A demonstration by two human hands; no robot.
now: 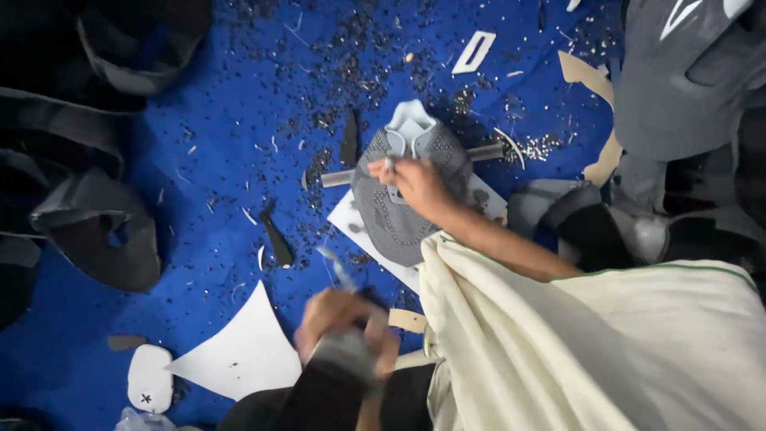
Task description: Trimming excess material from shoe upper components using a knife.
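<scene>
Grey knit shoe upper (399,203) w/ a pale tongue piece at its top lies flat near the middle of the blue worktop (223,136), partly on a white sheet (351,214), and across a thin grey metal bar (339,177) that sticks out on both sides. Right hand (416,185) presses down on the upper's centre, fingertips pinched on a small pale bit near the tongue – looks closed on it, tho what it pinches is too small to tell. Left hand (345,326) is lower, near the body, motion-blurred; it's wrapped round a dark-handled tool (341,359) w/ a slim pale tip pointing up toward the upper. Cream cloth (574,343) w/ green trim drapes over the right forearm.

Around: white curved offcut (239,351), small white oval piece (149,377), dark wedge scraps (278,239), tan strips (594,120) at right, black/grey shoe parts (96,231) piled at left & right edges. Fine dark punch debris all over the blue.

Risks, as I judge: the tool is moving fast & the right fingers sit right on the work – a slip could catch them. The upper rides on a round bar, so it could rock or slide under pressure. The loose cloth could drag over the piece & shift it.
</scene>
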